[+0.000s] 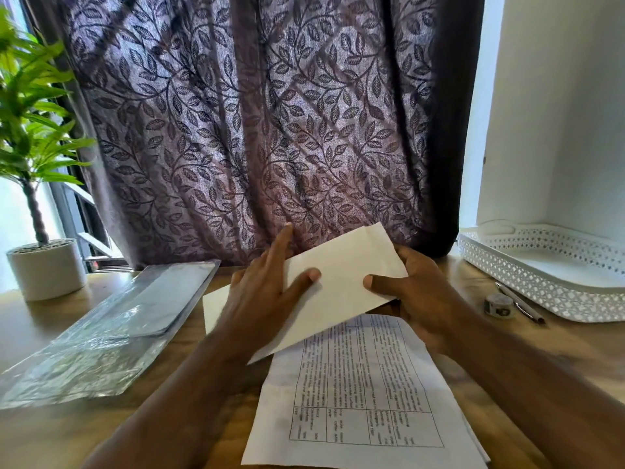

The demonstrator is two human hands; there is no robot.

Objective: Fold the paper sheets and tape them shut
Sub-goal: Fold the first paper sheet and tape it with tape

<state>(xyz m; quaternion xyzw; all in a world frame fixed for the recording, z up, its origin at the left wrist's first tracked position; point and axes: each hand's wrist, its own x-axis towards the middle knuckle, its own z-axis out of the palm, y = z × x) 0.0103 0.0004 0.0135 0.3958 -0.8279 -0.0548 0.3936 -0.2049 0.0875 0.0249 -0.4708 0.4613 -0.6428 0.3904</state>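
Note:
A folded white paper (341, 282) is lifted above the wooden table, tilted up toward the curtain. My left hand (260, 299) holds its left side, thumb on top and fingers reaching behind. My right hand (416, 296) pinches its right edge, thumb on the front. Under it on the table lies a printed sheet (358, 401) with a table of text, and a corner of another white sheet (214, 306) pokes out at the left. A small roll of tape (499, 305) stands on the table to the right.
A clear plastic sleeve (101, 333) lies on the left of the table. A potted plant (45, 265) stands at the far left. A white perforated tray (554, 279) sits at the right, with a pen (519, 302) beside it. A patterned curtain (257, 130) hangs behind.

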